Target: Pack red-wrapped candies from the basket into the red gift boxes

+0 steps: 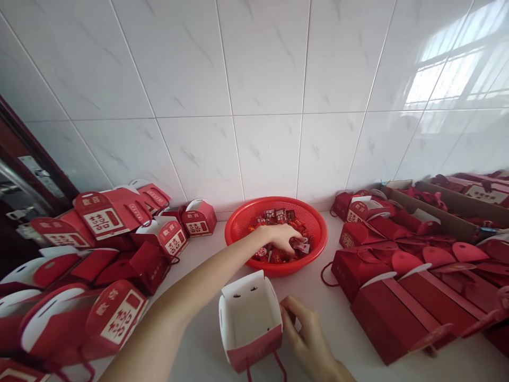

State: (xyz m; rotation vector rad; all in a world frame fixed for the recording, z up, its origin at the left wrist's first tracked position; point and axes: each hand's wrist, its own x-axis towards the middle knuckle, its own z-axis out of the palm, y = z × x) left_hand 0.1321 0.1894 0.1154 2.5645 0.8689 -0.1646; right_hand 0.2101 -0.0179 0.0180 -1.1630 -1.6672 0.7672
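The left hand [284, 239] is down in the red basket [278, 272], its fingers bent over small wrapped sweets [274, 256]. The right hand [308, 331] is nearer, with its fingers half bent and touching the right side of an open red box [250, 318]. I can't tell if either hand has a tight hold, because the fingertips are partly hidden. The open red box stands on the white table [334, 318], just in front of the basket. It is white inside, and red strings [280, 366] hang from its near side. Lots more boxes [147, 265] are piled up on the left, some with pale labels. Other red boxes [397, 307] sit on the right, near a brown carton [437, 212]. Behind everything is a shiny tiled wall [266, 69].
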